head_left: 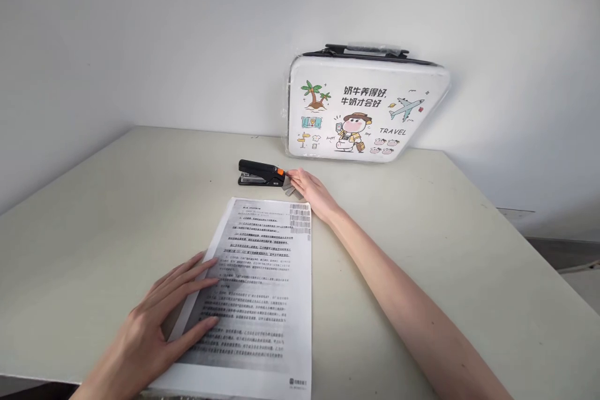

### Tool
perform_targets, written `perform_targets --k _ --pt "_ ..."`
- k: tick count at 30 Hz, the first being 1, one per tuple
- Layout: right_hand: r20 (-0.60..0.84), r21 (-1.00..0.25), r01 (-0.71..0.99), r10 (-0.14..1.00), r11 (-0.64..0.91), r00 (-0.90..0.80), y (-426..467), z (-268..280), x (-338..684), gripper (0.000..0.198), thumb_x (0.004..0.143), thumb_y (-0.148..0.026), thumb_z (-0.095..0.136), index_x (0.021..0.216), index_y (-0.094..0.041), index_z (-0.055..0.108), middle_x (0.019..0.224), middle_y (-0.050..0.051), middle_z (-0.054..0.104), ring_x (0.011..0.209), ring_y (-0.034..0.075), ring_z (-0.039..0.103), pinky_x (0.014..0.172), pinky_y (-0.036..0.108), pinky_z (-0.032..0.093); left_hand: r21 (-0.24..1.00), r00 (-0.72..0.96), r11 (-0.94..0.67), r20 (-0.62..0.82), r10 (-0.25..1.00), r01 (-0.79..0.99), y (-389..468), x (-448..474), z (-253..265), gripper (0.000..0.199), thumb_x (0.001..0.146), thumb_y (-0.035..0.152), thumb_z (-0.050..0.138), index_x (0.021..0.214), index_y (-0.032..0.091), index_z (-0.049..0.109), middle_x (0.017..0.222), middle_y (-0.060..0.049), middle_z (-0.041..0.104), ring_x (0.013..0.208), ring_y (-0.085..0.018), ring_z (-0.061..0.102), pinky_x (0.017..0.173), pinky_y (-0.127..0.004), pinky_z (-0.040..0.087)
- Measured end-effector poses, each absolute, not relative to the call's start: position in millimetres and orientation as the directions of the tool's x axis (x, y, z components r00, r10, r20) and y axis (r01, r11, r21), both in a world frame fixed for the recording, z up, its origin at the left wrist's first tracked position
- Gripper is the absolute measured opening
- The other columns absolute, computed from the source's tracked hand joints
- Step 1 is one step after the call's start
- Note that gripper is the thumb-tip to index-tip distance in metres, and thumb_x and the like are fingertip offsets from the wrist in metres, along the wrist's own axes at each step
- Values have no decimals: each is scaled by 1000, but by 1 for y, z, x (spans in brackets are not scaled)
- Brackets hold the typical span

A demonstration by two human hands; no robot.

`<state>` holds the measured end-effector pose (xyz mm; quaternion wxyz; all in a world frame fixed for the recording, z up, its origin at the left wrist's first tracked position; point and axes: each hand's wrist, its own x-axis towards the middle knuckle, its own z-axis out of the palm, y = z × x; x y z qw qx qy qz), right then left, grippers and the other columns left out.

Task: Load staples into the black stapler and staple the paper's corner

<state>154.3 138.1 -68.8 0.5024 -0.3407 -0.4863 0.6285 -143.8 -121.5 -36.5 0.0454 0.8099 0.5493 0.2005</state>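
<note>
My left hand [157,319] lies on the left side of a printed sheet of paper [262,300], its fingers spread and thumb apart. Just past the sheet's far edge, a black stapler [260,173] with an orange part rests on the table. My right hand [312,192] reaches to the stapler's right end, fingers stretched out close together. The fingertips are at or very near the stapler; whether they touch it cannot be made out. Small grey strips that look like staples [291,190] lie beside the fingers, partly covered by them.
A white carry case [365,112] with cartoon prints and a black handle stands at the back of the pale table [117,219], close to the wall [187,31]. The table's right edge slants away beyond my right forearm.
</note>
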Motion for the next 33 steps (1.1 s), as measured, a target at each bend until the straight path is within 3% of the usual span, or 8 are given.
perform_targets --k 8,15,25,33 --pt "114 -950 -306 977 54 -180 129 -76 160 50 96 -69 59 112 -23 72 140 10 70 143 23 57 125 37 41 305 330 -408 277 902 861 -121 -141 -32 52 96 59 68 143 38 62 156 2 58 151 -32 46 119 -56 48" --pt "166 -986 3 986 166 -23 85 -73 183 60 100 -72 44 130 -25 66 151 8 62 144 24 54 124 41 38 302 282 -370 299 912 878 -122 -137 -31 53 97 67 62 139 34 67 162 -1 52 150 -34 48 118 -54 50" --pt "151 -982 108 988 154 -36 -10 -58 245 49 97 -68 53 124 -30 69 146 7 67 142 27 55 122 46 38 342 136 -300 429 893 890 -118 -133 -44 66 95 77 54 131 24 69 150 -9 63 145 -32 54 122 -52 45" --pt "155 -961 217 984 171 -88 -84 -53 297 47 99 -65 55 126 -29 69 151 8 63 146 26 53 123 43 39 355 146 -301 403 903 885 -117 -132 -42 72 96 80 48 133 22 67 151 -13 62 144 -34 54 123 -54 42"
